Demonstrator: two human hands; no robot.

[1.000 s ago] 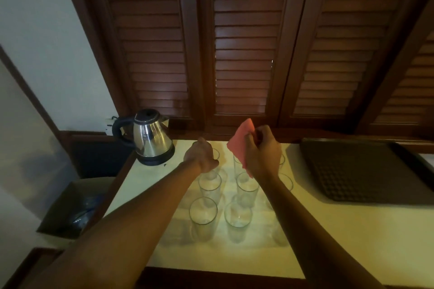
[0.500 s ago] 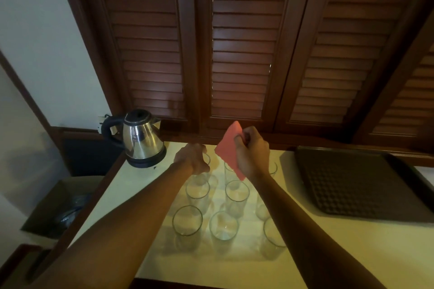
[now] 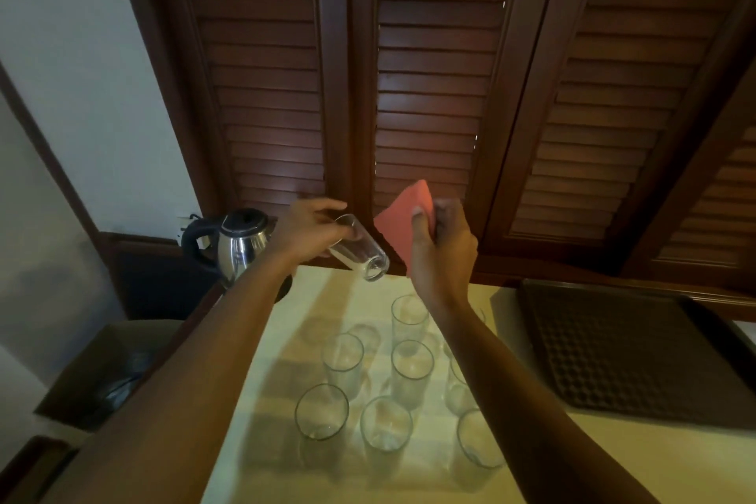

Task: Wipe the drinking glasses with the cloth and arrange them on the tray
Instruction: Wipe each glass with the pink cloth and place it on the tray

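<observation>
Off the counter's left edge a cardboard box [image 3: 102, 372] sits low on the floor, and a steel kettle [image 3: 239, 243] with a black handle stands at the counter's back left corner. Just right of it, the left hand [image 3: 311, 231] is raised above the back edge, fingers curled around a clear drinking glass [image 3: 360, 252] near its rim. The glass is lifted clear of the counter [image 3: 613, 458] and tilted well over: its long axis runs from upper left to lower right, thick base pointing down and right toward the cloth, open mouth tucked under the hand's fingers. It is a plain, straight-sided tumbler, transparent, and looks empty.

Next to the glass's base, not quite touching it, the right hand [image 3: 444, 241] pinches a salmon-pink cloth [image 3: 405, 223] between thumb and fingers; the cloth stands up as a flat folded panel, one corner pointing upward.

Below both hands, toward the counter's left half, a cluster of identical clear glasses [image 3: 411, 366] stands upright in rough rows, mouths up, close together; some are hidden behind the right forearm. At the counter's right side, reaching the back edge, lies a dark tray [image 3: 622, 348] with a textured, dimpled bottom.
</observation>
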